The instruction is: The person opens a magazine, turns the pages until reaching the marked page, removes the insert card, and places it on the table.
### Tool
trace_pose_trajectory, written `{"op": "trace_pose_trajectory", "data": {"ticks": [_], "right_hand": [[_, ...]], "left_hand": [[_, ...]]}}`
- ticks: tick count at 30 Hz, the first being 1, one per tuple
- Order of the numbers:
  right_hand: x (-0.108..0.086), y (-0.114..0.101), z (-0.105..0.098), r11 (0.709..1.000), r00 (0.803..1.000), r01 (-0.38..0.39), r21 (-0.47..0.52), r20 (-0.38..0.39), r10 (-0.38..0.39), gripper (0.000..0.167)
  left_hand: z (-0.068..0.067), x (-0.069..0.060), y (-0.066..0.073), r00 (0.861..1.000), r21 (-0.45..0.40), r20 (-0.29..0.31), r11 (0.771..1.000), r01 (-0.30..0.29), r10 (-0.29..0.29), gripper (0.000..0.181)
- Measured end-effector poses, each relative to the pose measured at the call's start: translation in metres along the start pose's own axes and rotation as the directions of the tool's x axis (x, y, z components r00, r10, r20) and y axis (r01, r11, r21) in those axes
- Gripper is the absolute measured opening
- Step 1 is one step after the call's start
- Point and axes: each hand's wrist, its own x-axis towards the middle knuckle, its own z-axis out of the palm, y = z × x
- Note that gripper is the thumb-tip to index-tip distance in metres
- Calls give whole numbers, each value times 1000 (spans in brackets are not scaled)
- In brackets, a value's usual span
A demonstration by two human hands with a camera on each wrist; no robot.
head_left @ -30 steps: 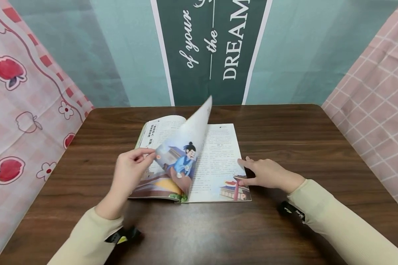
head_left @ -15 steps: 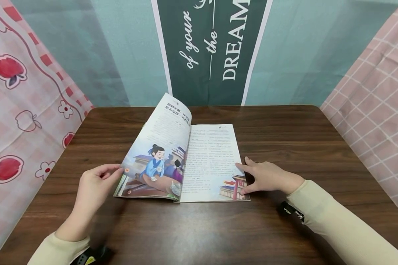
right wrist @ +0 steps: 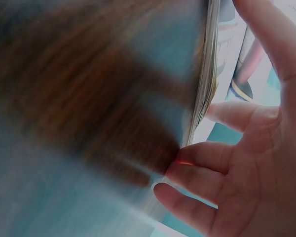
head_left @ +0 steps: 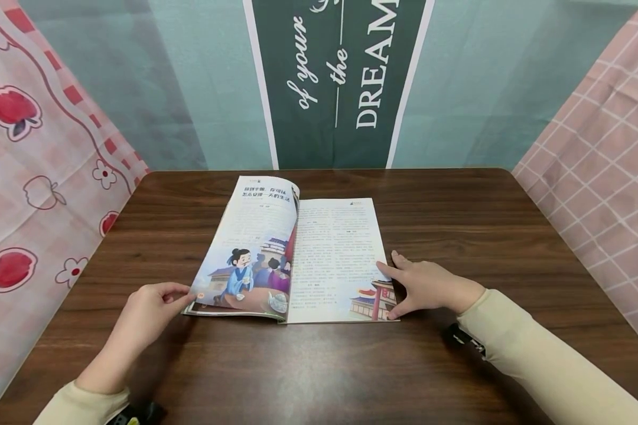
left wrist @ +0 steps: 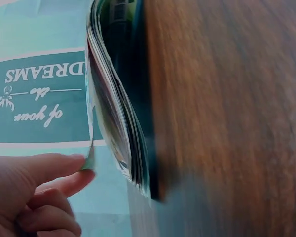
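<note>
An illustrated magazine point(head_left: 329, 254) lies spread on the brown table. Its left page point(head_left: 244, 236), with a figure in blue robes at the bottom, slopes toward the left and still bows up near the spine. At that page's lower left corner, my left hand point(head_left: 151, 313) pinches the paper between thumb and forefinger. The left wrist view shows the pinched corner point(left wrist: 90, 160) standing apart from the stack of pages beneath. My right hand point(head_left: 430, 286) rests with spread fingers on the lower right edge of the right page, thumb and forefinger on the paper.
The dark wooden table point(head_left: 457, 224) reaches to a teal cloth backdrop point(head_left: 191, 88) with white lettering. Pink patterned cloth point(head_left: 32, 177) hangs on the left and pink checked cloth point(head_left: 606, 147) on the right.
My left hand has carried the page from right to left across the spine and lowered it onto the left side. My right hand has stayed almost still on the right page.
</note>
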Motion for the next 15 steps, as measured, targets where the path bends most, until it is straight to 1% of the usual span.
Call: {"op": "trace_pose_trajectory", "data": {"ticks": [3, 5, 7, 9, 11, 13, 15], "right_hand": [[1, -3, 0, 1000, 1000, 0, -17, -8, 0, 103], [1, -4, 0, 1000, 1000, -9, -21, -6, 9, 101], [2, -5, -1, 1000, 1000, -7, -29, -13, 6, 98], [2, -4, -2, 999, 1000, -6, -35, -30, 5, 92], [3, -4, -2, 999, 998, 4, -41, -66, -6, 82], [3, -3, -2, 999, 994, 17, -50, -108, -22, 66], [4, -1, -1, 997, 989, 24, -69, -143, -34, 51]], "left_hand": [[0, 2, -4, 994, 20, 107, 999, 27, -29, 25], [0, 3, -6, 988, 33, 149, 999, 39, -43, 27], [0, 4, -7, 984, 44, 171, 998, 45, -52, 28], [-1, 5, -7, 982, 59, 182, 997, 41, -51, 29], [-2, 6, -6, 982, 75, 185, 997, 36, -49, 29], [-3, 7, -1, 984, 86, 172, 996, 35, -49, 31], [-3, 8, 6, 989, 90, 141, 995, 32, -45, 32]]}}
